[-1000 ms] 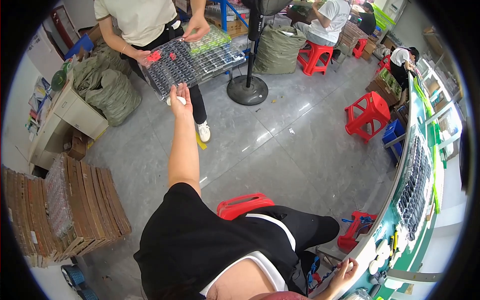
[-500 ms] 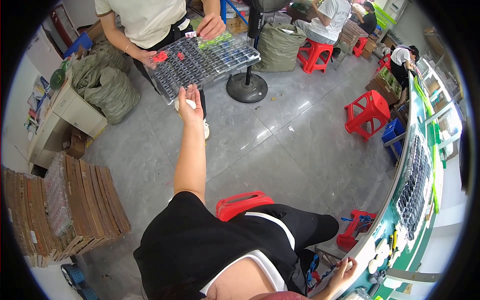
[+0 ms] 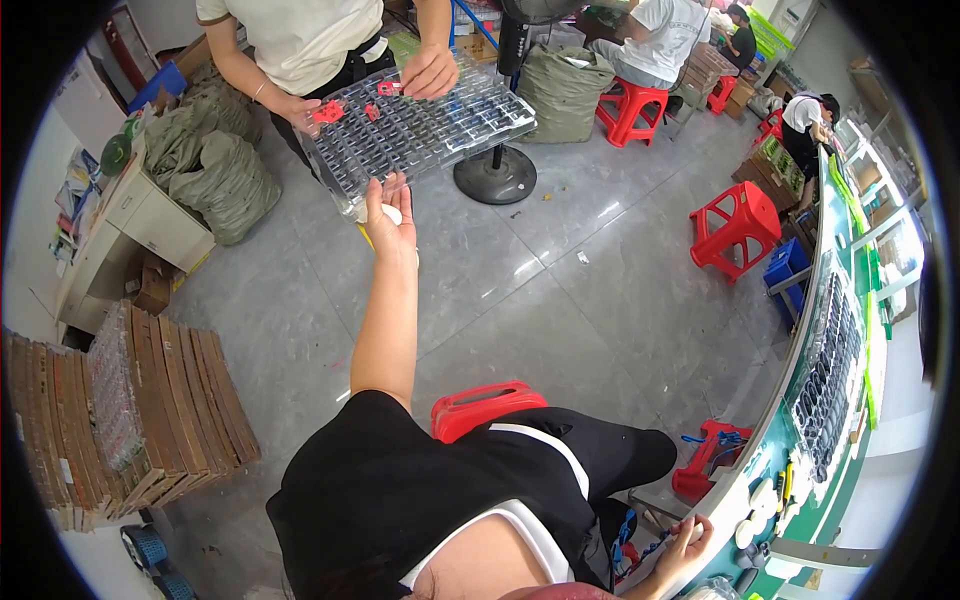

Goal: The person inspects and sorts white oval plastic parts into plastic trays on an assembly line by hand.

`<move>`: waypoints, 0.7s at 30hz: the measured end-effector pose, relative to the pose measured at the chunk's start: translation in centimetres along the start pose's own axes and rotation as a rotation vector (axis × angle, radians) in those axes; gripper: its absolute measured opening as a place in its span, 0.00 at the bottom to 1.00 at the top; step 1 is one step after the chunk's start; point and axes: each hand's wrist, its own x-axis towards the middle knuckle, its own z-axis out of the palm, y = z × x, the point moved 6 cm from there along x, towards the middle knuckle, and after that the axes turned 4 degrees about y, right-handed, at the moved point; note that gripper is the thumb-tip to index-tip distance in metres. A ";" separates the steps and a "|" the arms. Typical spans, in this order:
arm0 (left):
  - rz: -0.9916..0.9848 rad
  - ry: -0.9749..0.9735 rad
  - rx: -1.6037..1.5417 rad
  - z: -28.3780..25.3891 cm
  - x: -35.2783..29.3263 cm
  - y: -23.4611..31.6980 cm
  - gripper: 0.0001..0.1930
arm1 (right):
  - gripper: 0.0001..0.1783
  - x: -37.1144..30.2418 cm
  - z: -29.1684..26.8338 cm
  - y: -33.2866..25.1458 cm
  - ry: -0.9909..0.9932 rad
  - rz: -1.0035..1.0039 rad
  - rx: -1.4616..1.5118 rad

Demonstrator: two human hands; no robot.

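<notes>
My left hand (image 3: 393,228) reaches far forward, palm up, with a white round pad (image 3: 393,215) between thumb and fingers. Its fingertips meet the near edge of a clear plastic tray (image 3: 400,150) with rows of small dark pieces; whether they bear its weight, I cannot tell. A person opposite holds the tray at its left side with one hand (image 3: 293,112), their other hand (image 3: 430,72) being over its far edge. Small red pieces (image 3: 328,112) lie on top. My right hand (image 3: 686,545) rests by the workbench edge, fingers loosely bent and apart, with nothing visible in it.
The workbench (image 3: 735,510) curves along the right, bearing another tray of dark pieces (image 3: 828,370) and white round pads (image 3: 762,497). Red stools (image 3: 737,228) stand about. A fan base (image 3: 495,178) is beyond the tray. Flat cardboard stacks (image 3: 170,390) and green sacks (image 3: 225,185) are at left.
The tray has shifted slightly right and nearer, and my left hand has moved slightly right with it. A red piece now shows near the person's hand at the far edge. My right hand stays put.
</notes>
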 end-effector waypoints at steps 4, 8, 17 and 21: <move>-0.011 -0.033 0.022 -0.4 0.3 -0.1 0.14 | 0.07 0.0 0.0 0.2 0.002 0.014 0.007; -0.022 -0.027 0.021 -0.4 0.0 -0.3 0.13 | 0.07 -0.1 0.1 -0.2 -0.001 0.013 -0.042; -0.008 -0.041 0.031 -0.1 -1.0 -0.4 0.14 | 0.07 0.1 -0.1 0.3 0.006 -0.015 -0.017; -0.018 -0.034 0.041 0.5 -2.1 -0.1 0.13 | 0.07 0.1 -0.1 0.3 0.021 -0.029 -0.002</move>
